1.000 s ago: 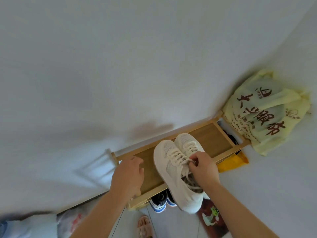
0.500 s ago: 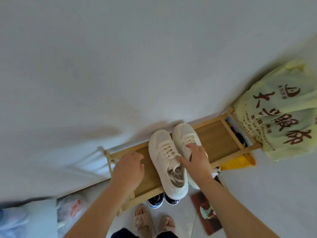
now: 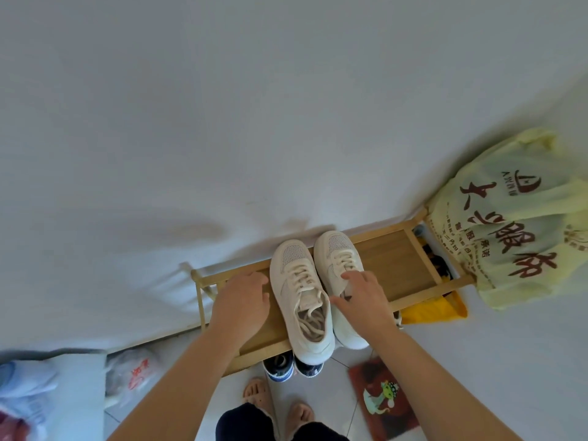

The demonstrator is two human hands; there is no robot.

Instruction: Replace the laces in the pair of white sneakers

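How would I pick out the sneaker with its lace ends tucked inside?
Find the wooden shoe rack against the white wall; two white sneakers stand on its top shelf. It is the left sneaker, beside the left hand. Unlike its neighbour, covered by the right hand, its opening shows lace ends coiled inside.

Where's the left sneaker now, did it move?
Yes. The left sneaker went back toward the wall; less heel overhangs the shoe rack's front rail.

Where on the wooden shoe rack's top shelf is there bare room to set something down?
Free: shelf board between the right sneaker and the rack's right rail. Crowded: left half, with the left hand, right hand and left sneaker.
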